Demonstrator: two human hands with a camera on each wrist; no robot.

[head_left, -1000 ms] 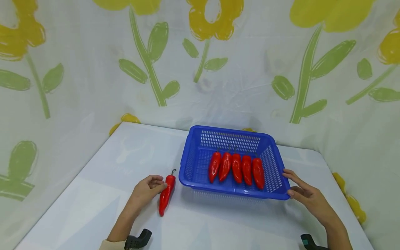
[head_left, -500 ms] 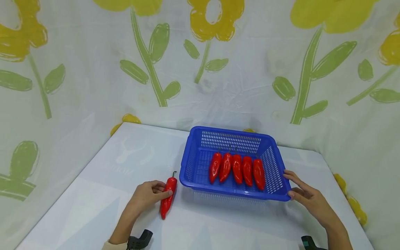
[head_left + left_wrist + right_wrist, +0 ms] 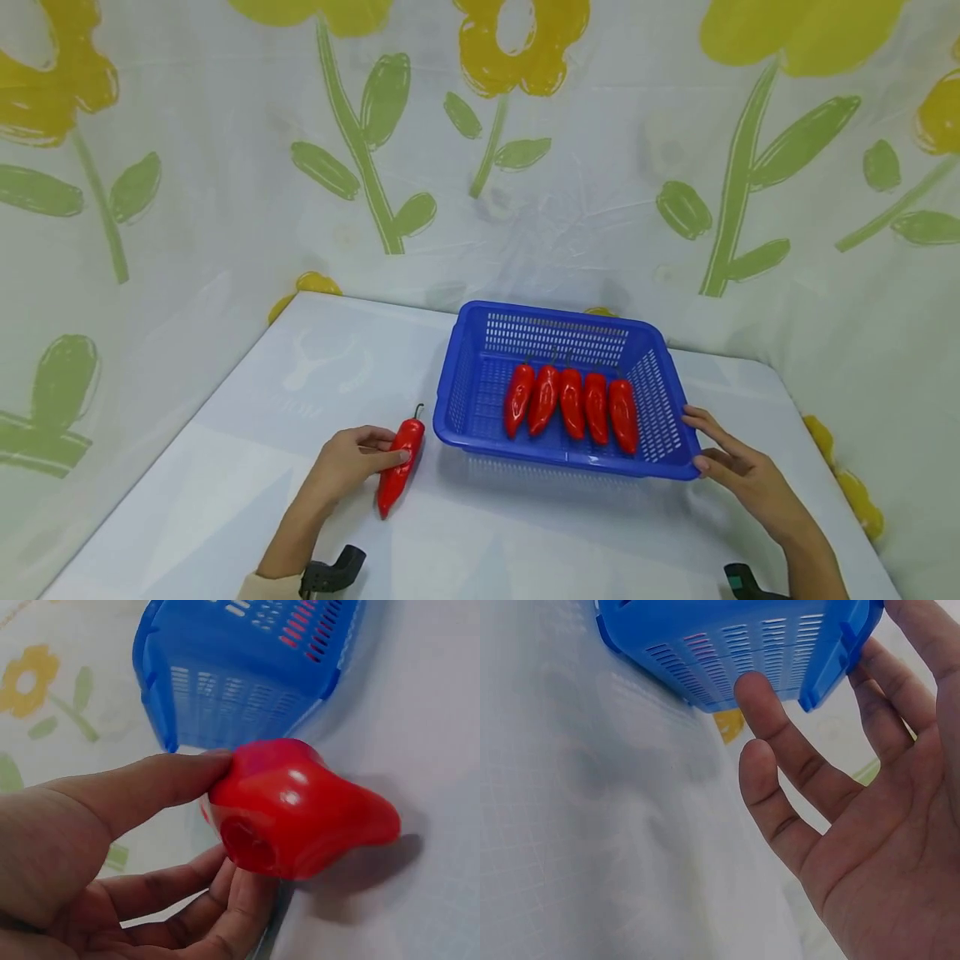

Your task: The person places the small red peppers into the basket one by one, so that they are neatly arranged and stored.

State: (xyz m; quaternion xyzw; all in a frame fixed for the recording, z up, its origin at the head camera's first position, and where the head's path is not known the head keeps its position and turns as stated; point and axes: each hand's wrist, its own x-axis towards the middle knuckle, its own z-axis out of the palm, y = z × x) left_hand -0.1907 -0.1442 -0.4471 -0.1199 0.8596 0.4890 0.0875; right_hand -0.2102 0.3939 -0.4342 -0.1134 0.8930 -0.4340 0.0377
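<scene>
My left hand (image 3: 351,465) pinches a red chili pepper (image 3: 397,475), left of the basket, with the thumb over its near face. Close up in the left wrist view, the chili pepper (image 3: 300,810) sits between thumb and fingertips, its tip hanging over the white surface. A blue plastic basket (image 3: 510,450) stands on the table with several red peppers (image 3: 570,404) side by side inside. At its front right corner my right hand (image 3: 742,483) holds the rim by thumb and fingertips. Two lower fingers (image 3: 780,802) of that hand stand away from the basket wall.
The white table (image 3: 262,450) has its left edge running diagonally and its back edge behind the basket. A curtain with yellow flowers (image 3: 517,50) hangs at the back and sides. Black straps with wrist mounts (image 3: 333,571) sit on the wrists.
My left thumb has come across the chili pepper, and the hand now pinches it. The pepper's lower tip has swung slightly left. Right hand and basket keep their places.
</scene>
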